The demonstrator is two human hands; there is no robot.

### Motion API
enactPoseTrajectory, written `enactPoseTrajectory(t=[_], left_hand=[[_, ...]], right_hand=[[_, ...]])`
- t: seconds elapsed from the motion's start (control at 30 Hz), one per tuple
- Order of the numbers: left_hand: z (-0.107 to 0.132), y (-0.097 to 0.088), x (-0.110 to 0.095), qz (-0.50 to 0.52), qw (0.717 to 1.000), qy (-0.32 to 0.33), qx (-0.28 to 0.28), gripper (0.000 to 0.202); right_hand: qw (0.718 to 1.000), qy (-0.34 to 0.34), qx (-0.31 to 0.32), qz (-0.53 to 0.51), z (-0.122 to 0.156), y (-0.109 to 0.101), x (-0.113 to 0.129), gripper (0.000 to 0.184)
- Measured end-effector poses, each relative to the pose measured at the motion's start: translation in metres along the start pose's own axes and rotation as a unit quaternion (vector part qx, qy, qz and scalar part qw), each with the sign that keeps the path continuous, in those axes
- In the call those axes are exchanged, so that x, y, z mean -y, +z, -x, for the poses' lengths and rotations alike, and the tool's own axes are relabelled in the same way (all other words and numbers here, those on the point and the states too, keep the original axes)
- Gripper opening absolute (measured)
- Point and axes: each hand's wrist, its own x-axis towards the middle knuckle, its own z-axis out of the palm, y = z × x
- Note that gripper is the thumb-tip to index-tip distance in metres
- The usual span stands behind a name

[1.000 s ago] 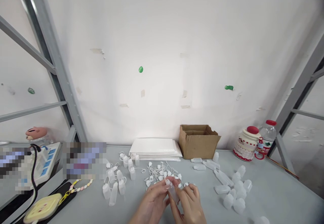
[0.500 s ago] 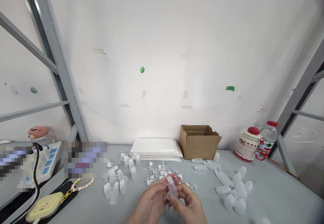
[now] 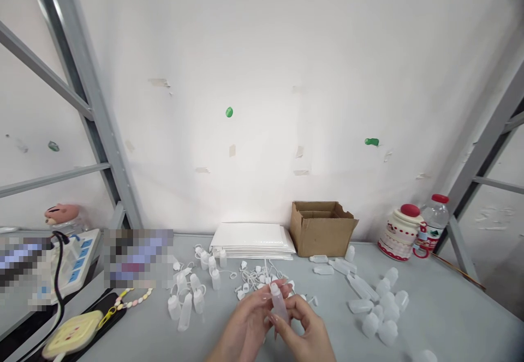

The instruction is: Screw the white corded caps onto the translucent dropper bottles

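Note:
Both my hands meet low in the middle of the view over a grey table. My left hand and my right hand pinch one small translucent plastic squeeze bottle, held upright between the fingertips. Just beyond the hands lies a heap of small white caps with loops. Capped bottles stand and lie to the left. Uncapped bottles are scattered to the right.
A stack of white bags and an open cardboard box sit against the wall. A red-lidded jar and water bottle stand at the right. A power strip, cable and yellow object lie at the left by grey shelf frames.
The hands and the bottle have shifted slightly; the bottle now stands more upright between the fingertips. Everything on the table stays where it was.

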Motion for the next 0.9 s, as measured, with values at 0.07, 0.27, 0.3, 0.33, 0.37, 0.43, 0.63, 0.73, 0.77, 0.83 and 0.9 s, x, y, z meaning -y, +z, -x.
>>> enactPoseTrajectory(t=[0.07, 0.27, 0.3, 0.33, 0.37, 0.43, 0.63, 0.73, 0.77, 0.83, 0.9], left_hand=[[-0.001, 0.0, 0.002, 0.002, 1.0, 0.005, -0.004, 0.027], [-0.004, -0.004, 0.007, 0.003, 1.0, 0.007, 0.007, 0.025], [-0.005, -0.004, 0.008, 0.002, 1.0, 0.008, 0.009, 0.024], [-0.006, -0.005, 0.008, 0.001, 1.0, 0.009, 0.01, 0.024], [-0.006, -0.005, 0.008, -0.002, 1.0, 0.009, 0.011, 0.023], [-0.006, -0.005, 0.007, -0.009, 1.0, 0.009, 0.011, 0.022], [-0.005, -0.006, 0.005, -0.035, 0.999, 0.004, -0.028, 0.028], [-0.005, -0.007, 0.004, -0.047, 0.999, 0.0, -0.026, 0.033], [-0.004, -0.007, 0.003, -0.05, 0.998, -0.002, -0.022, 0.035], [-0.003, -0.006, 0.001, -0.058, 0.998, -0.004, -0.011, 0.038], [-0.002, -0.006, 0.0, -0.063, 0.998, -0.003, 0.007, 0.042]], right_hand=[[0.997, -0.049, -0.025, 0.056, 0.002, 0.0, -0.002, 0.028], [0.968, -0.174, -0.074, 0.167, 0.004, -0.001, -0.002, 0.022], [0.967, -0.175, -0.073, 0.171, 0.004, -0.001, -0.003, 0.023], [0.968, -0.171, -0.071, 0.17, 0.004, 0.0, -0.003, 0.024], [0.971, -0.162, -0.066, 0.164, 0.005, 0.0, -0.004, 0.025], [0.981, -0.129, -0.052, 0.138, 0.005, 0.001, -0.005, 0.027], [0.998, 0.045, 0.028, -0.017, 0.005, 0.004, 0.001, 0.038], [0.992, 0.084, 0.049, -0.083, 0.003, 0.004, 0.007, 0.041], [0.99, 0.09, 0.053, -0.098, 0.003, 0.004, 0.009, 0.04], [0.987, 0.092, 0.059, -0.12, 0.001, 0.003, 0.013, 0.039], [0.985, 0.09, 0.065, -0.13, 0.0, 0.002, 0.015, 0.038]])
